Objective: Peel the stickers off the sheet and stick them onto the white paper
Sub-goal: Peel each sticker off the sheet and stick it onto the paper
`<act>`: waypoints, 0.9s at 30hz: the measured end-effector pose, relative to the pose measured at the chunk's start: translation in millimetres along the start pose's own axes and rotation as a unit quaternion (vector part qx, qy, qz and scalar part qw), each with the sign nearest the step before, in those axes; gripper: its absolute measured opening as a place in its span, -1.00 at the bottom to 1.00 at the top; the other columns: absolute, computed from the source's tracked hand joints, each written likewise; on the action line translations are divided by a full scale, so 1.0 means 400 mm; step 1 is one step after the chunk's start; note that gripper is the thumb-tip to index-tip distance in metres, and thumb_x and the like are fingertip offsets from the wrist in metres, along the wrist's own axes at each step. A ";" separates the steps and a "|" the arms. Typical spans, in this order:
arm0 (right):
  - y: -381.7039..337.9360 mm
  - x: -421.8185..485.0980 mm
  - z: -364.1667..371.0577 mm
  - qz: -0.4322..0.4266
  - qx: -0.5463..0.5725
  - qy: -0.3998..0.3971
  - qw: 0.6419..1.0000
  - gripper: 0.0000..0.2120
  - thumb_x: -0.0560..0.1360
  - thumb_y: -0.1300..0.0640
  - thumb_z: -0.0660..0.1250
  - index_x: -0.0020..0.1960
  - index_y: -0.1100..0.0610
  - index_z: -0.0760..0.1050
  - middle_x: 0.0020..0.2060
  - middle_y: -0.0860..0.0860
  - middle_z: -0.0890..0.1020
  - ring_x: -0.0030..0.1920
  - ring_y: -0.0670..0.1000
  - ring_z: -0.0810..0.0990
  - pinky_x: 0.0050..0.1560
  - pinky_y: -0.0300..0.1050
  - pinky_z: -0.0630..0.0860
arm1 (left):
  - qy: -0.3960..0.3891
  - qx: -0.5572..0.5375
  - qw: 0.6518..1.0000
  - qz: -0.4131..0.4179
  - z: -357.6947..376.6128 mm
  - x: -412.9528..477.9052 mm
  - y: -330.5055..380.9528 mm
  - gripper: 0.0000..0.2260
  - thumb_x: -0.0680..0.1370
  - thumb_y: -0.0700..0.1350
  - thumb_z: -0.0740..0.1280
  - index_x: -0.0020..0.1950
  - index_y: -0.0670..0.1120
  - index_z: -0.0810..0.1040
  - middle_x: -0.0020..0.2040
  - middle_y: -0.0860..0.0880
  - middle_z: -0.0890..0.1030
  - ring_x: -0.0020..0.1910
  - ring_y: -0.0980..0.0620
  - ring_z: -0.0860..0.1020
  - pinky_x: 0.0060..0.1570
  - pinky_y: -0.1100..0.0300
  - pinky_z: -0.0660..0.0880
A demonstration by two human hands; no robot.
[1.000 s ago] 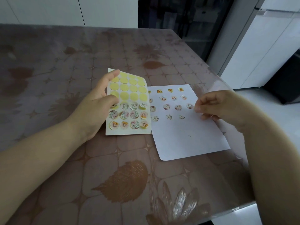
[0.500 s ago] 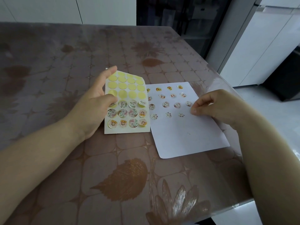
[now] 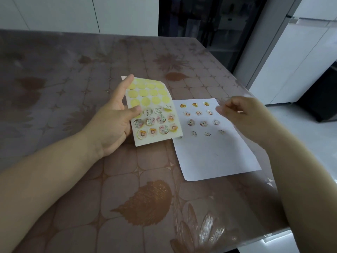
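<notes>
My left hand (image 3: 113,121) grips the sticker sheet (image 3: 155,137) by its left edge, thumb on top, and holds it tilted just above the table. The sheet's top three rows are bare yellow circles. Below them are several round picture stickers (image 3: 160,119), and the one at the upper right (image 3: 167,107) has a lifted edge. The white paper (image 3: 215,154) lies flat to the right and carries several stuck stickers (image 3: 203,123) in rows. My right hand (image 3: 244,117) hovers over the paper's upper right corner, blurred, with loosely curled fingers and nothing visible between them.
The table (image 3: 91,179) has a glossy brown cover with leaf and flower patterns. Its right edge (image 3: 273,181) runs close to the paper, and its near edge is at the bottom right. White cabinets and a dark glass-front unit stand beyond.
My right hand has lifted off the paper, where its fingertips were pressing near the right-hand stickers. My left hand has raised and tilted the sticker sheet, which now overlaps the paper's left edge.
</notes>
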State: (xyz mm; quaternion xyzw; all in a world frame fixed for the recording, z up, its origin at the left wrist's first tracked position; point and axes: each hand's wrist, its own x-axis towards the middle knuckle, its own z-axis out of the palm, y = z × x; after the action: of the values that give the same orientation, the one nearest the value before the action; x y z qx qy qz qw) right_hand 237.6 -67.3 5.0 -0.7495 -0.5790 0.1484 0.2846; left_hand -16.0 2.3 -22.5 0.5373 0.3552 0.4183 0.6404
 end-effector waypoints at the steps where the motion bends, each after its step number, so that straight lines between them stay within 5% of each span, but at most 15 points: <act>1: -0.030 -0.006 -0.004 -0.037 0.000 0.002 0.999 -0.77 0.49 -0.06 0.29 -0.19 0.09 0.51 -0.31 -0.05 0.56 -0.35 -0.10 0.47 -0.30 -0.17 0.38 | -0.003 0.002 1.000 -0.004 0.000 -0.001 0.000 -0.43 0.62 -0.35 0.10 0.47 0.23 0.20 0.19 0.12 0.59 0.07 0.13 0.64 0.01 0.14 0.60; 4: -0.137 -0.025 0.005 -0.135 -0.036 -0.064 0.988 -0.89 0.47 -0.05 0.31 -0.18 -0.05 0.51 -0.35 -0.15 0.53 -0.42 -0.27 0.48 -0.44 -0.40 0.35 | -0.012 0.005 1.000 -0.017 0.001 -0.002 0.000 -0.45 0.63 -0.31 0.11 0.46 0.26 0.20 0.25 0.09 0.57 0.12 0.07 0.62 0.11 0.06 0.56; 7: -0.206 -0.021 0.055 -0.225 -0.074 -0.089 0.967 -0.87 0.47 -0.10 0.32 -0.03 -0.11 0.53 -0.19 -0.19 0.51 -0.25 -0.20 0.47 -0.26 -0.32 0.36 | -0.015 0.001 1.000 -0.022 -0.001 -0.003 0.003 -0.45 0.63 -0.29 0.14 0.46 0.27 0.21 0.24 0.09 0.58 0.13 0.05 0.62 0.05 0.13 0.56; 11: -0.230 -0.004 0.173 -0.260 -0.065 0.007 0.963 -0.75 0.45 -0.06 0.36 0.06 0.03 0.61 -0.03 0.01 0.55 0.00 0.02 0.48 -0.03 -0.10 0.43 | -0.014 -0.025 0.999 -0.023 0.002 -0.003 0.003 -0.48 0.63 -0.28 0.13 0.46 0.23 0.23 0.14 0.07 0.63 0.00 0.09 0.66 -0.12 0.20 0.60; 14: -0.218 -0.002 0.232 -0.289 -0.033 0.070 0.954 -0.82 0.39 0.08 0.39 -0.05 0.10 0.66 -0.16 0.07 0.58 -0.11 0.12 0.51 -0.13 -0.03 0.46 | -0.016 -0.042 0.999 -0.031 0.004 0.000 0.004 -0.51 0.64 -0.25 0.07 0.47 0.21 0.24 0.08 -0.02 0.65 -0.14 0.12 0.66 -0.18 0.23 0.60; 21: -0.205 0.003 0.227 -0.249 0.098 0.053 0.962 -0.91 0.44 0.12 0.39 -0.11 0.08 0.67 -0.24 0.03 0.62 -0.24 -0.07 0.52 -0.17 -0.26 0.41 | -0.070 0.014 0.997 -0.041 0.006 -0.001 -0.004 -0.33 0.55 -0.46 0.04 0.48 0.19 0.21 0.16 -0.02 0.61 -0.02 0.11 0.65 -0.06 0.26 0.59; 27: -0.201 0.006 0.216 -0.191 0.181 -0.009 0.965 -0.91 0.48 0.14 0.36 -0.10 0.07 0.64 -0.27 -0.05 0.63 -0.28 -0.05 0.52 -0.21 -0.26 0.45 | -0.087 0.038 0.994 -0.045 0.005 -0.005 -0.002 -0.27 0.53 -0.53 0.00 0.45 0.21 0.27 0.28 -0.06 0.54 0.10 0.07 0.63 0.13 0.15 0.55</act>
State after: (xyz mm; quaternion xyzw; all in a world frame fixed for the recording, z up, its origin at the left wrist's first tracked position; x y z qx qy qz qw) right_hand 127.7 -29.6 -15.0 -0.5595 -0.6772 0.2003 0.4339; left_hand -14.7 -0.4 -23.0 0.5789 0.3373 0.3267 0.6666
